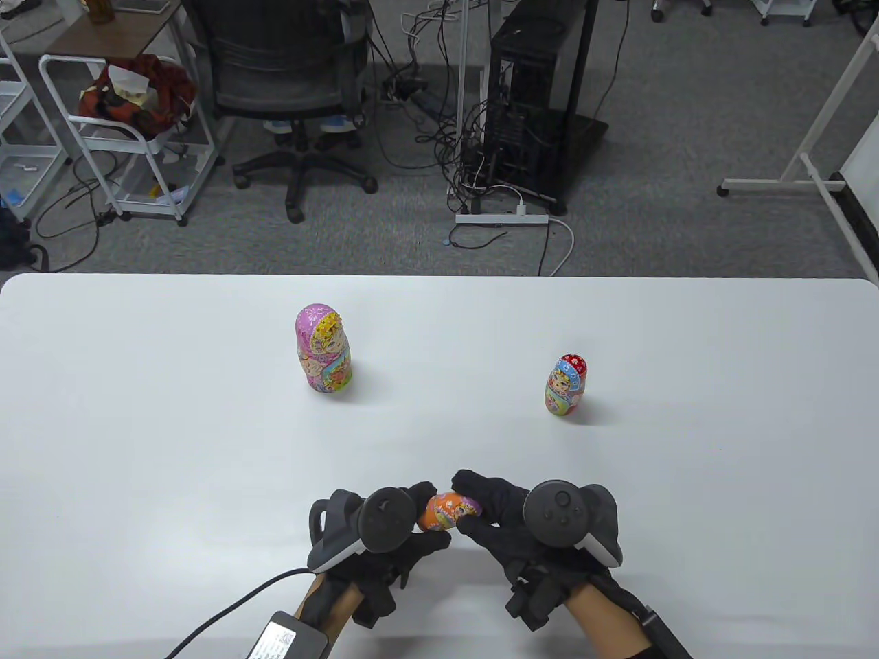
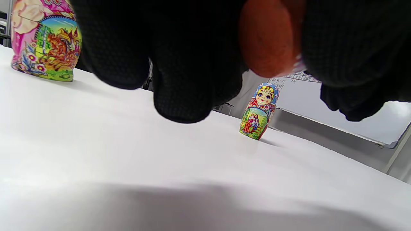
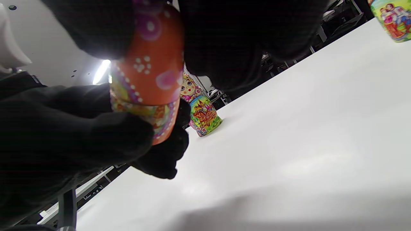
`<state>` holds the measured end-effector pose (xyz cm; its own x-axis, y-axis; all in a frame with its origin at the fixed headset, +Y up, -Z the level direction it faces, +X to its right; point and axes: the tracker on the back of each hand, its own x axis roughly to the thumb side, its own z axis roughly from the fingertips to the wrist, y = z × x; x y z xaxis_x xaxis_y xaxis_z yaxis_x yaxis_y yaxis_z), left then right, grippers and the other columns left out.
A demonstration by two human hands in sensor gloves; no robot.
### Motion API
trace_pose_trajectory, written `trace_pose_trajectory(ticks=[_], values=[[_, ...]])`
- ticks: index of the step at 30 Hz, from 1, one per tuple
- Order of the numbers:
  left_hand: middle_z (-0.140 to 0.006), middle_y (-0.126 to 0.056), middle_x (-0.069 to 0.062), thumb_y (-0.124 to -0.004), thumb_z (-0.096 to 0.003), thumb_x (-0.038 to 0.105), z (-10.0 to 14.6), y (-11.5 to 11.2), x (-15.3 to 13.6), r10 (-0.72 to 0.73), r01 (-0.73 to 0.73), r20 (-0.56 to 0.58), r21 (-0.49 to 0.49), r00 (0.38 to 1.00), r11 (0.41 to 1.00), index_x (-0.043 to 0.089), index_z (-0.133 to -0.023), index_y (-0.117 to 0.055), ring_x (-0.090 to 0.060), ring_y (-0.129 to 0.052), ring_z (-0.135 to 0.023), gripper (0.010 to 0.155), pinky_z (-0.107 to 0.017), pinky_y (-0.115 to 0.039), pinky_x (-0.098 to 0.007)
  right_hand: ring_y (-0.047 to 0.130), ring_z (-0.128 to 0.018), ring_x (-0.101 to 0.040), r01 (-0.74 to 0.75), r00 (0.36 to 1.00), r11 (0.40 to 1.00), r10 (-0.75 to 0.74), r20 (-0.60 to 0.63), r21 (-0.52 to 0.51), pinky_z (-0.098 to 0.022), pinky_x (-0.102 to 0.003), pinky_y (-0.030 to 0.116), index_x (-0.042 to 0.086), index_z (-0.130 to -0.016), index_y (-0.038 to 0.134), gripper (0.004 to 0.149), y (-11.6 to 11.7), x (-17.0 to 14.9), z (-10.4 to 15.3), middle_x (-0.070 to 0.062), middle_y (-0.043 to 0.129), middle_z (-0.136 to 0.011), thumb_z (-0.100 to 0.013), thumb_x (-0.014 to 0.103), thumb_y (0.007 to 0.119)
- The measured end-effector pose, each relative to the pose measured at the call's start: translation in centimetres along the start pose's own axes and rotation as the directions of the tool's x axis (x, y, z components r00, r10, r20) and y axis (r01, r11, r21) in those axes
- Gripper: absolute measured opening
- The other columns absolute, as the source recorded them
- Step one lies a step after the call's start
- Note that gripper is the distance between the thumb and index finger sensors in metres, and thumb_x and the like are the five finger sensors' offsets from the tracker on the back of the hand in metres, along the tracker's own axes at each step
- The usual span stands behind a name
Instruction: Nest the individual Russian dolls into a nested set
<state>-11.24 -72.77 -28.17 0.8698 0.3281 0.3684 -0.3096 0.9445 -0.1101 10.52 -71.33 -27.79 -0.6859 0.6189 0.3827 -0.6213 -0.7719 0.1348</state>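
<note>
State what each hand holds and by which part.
Both hold the orange doll, lying sideways: left hand grips one end, right hand the other.

White table fills the near half of the view. Beyond its far edge, on grey carpet: black office chair far left, white wire cart left of the chair holding what may be a red bag, black PC tower right of the chair, power strip just in front of the tower, tangled cables between chair and tower.
</note>
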Motion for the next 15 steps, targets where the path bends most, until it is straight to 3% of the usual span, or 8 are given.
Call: trace_pose_trajectory(ticks=[15], values=[[-0.068,-0.099,-0.003,-0.087,-0.0355,0.055,-0.14,-0.13,0.16,0.097,-0.098,-0.016,-0.047,0.995,0.994,0.01,-0.097,-0.069,-0.007,-0.105,-0.05,0.079,-0.053,-0.089,-0.041,0.099,-0.063,-0.021,-0.042,0.999,0.996,0.04,-0.03,-0.076,-0.05,-0.04,0.084,0.032,-0.097,0.058,0.061,0.97,0.49,0.16,-0.004,0.087,-0.085,-0.043,0.052,0.078]])
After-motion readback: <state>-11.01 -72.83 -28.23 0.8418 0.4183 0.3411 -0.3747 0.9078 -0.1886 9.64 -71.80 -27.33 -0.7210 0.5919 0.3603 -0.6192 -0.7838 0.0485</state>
